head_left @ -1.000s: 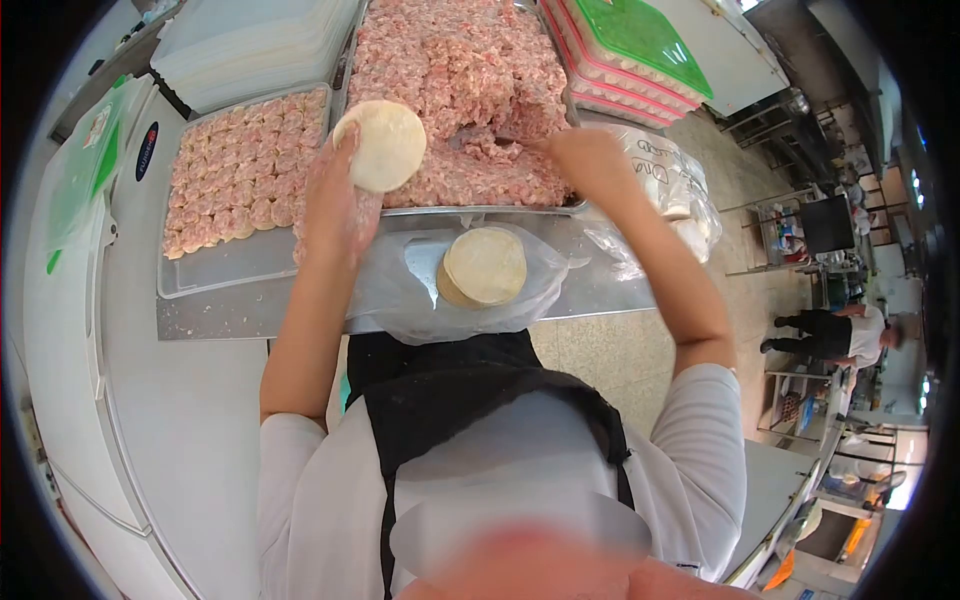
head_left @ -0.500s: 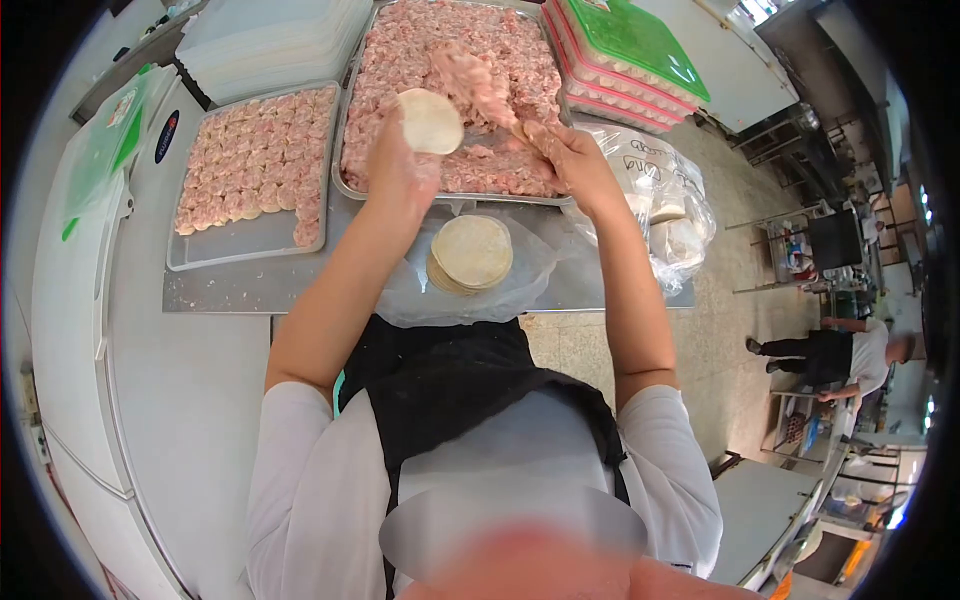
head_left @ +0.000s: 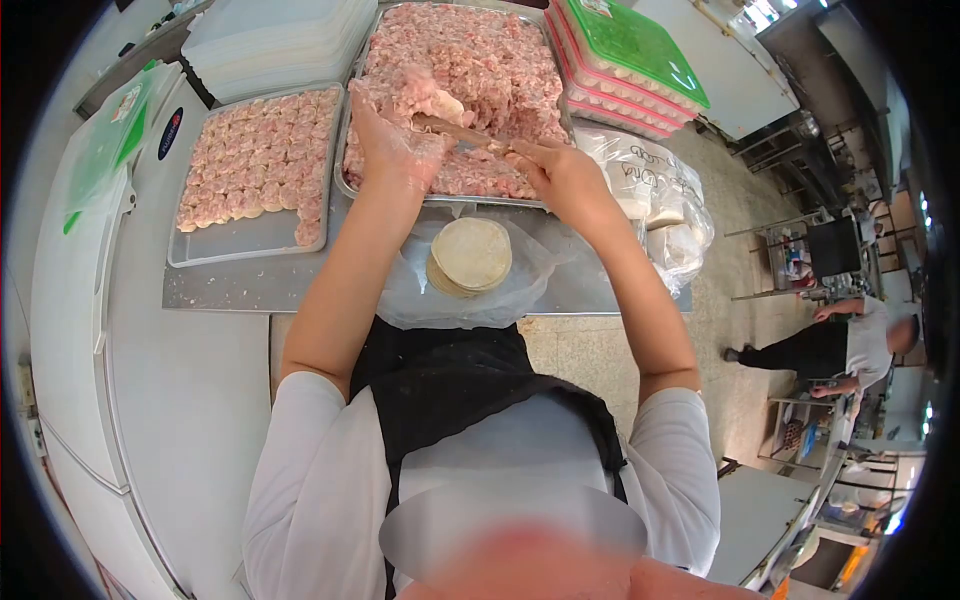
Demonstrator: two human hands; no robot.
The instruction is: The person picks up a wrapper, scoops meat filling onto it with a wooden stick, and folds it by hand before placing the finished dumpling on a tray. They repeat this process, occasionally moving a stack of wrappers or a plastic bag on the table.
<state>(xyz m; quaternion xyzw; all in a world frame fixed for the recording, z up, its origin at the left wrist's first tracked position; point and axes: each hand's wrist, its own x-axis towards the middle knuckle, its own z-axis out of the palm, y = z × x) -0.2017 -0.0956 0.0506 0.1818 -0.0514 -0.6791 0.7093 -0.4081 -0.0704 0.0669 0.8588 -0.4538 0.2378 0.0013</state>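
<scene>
The left hand [head_left: 395, 150] cups a thin dough wrapper [head_left: 449, 106] over the metal tray [head_left: 345, 188], presumably so that spilled filling drops back. The right hand [head_left: 568, 182] grips a flat spatula [head_left: 462, 132], its blade against a lump of meat filling [head_left: 412, 88] at the wrapper. A stack of round, pale, smooth wrappers [head_left: 470, 252] lies on crinkled plastic [head_left: 530, 268] at the middle of the table's [head_left: 225, 292] near edge, apparently for easy reach. Toward the near left corner, a translucent tray [head_left: 222, 242] bears close-set, coarse-topped dumplings [head_left: 262, 150].
</scene>
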